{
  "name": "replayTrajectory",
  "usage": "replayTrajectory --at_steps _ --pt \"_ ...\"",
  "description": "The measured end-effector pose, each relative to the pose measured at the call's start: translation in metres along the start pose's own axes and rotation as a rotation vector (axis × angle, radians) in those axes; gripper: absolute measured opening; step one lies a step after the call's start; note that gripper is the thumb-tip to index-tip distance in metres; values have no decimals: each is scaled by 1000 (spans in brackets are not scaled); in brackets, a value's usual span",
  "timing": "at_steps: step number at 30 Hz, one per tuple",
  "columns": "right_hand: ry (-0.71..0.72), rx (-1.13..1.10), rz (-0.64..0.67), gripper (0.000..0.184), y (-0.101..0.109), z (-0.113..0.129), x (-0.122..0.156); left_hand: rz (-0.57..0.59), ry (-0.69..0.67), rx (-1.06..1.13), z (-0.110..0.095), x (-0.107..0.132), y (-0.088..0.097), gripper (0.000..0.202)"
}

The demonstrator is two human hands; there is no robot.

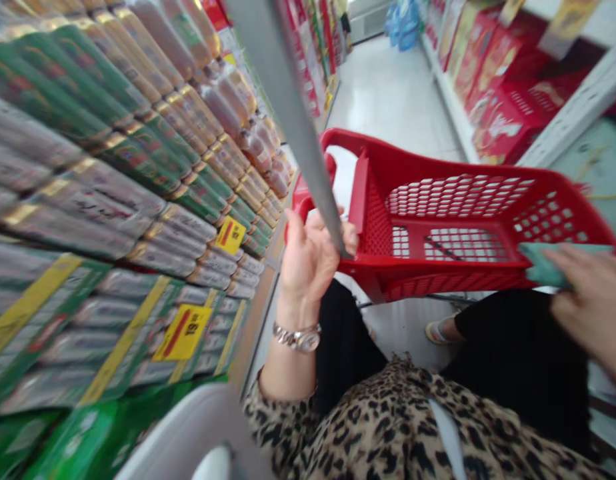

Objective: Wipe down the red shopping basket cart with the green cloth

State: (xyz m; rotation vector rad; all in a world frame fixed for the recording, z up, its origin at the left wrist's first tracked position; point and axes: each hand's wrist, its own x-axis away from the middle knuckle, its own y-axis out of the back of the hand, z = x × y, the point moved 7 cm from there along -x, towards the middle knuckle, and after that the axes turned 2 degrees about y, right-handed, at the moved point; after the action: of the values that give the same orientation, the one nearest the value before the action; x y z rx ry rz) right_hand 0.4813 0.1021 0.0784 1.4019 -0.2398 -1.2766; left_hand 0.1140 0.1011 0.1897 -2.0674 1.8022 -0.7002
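Observation:
My left hand (311,257), with a metal watch on its wrist, is closed around the lower end of a long grey pole (288,113) that rises up and to the left. It hovers just in front of a red shopping basket-cart (483,200). At the right edge my right hand (595,303) grips a teal flat packet (543,263) at the cart's near right rim. The cart's mesh bottom shows, with nothing I can make out in it.
Shelves of green, brown and silver packets (113,187) with yellow price tags (231,235) fill the left side. Red boxes (493,87) line the right shelving. A white tiled aisle (393,93) runs ahead beyond the cart. My legs in black and a leopard-print top are below.

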Motion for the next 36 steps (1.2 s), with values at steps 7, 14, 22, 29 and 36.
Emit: replayTrajectory --at_steps 7,14,22,29,36 --pt "-76 139 -26 62 -29 80 -32 16 -260 -120 -8 5 3 60" --pt "0 -97 -29 70 -38 139 -55 -1 -290 -190 -9 9 9 57" --pt "185 -406 86 60 -36 176 -95 -32 -253 -183 1 12 23 59" --pt "267 -553 -6 58 -23 158 -173 -89 -246 -190 3 17 25 60" --pt "865 -261 181 34 -96 179 -190 -119 -214 -158 5 20 18 56"
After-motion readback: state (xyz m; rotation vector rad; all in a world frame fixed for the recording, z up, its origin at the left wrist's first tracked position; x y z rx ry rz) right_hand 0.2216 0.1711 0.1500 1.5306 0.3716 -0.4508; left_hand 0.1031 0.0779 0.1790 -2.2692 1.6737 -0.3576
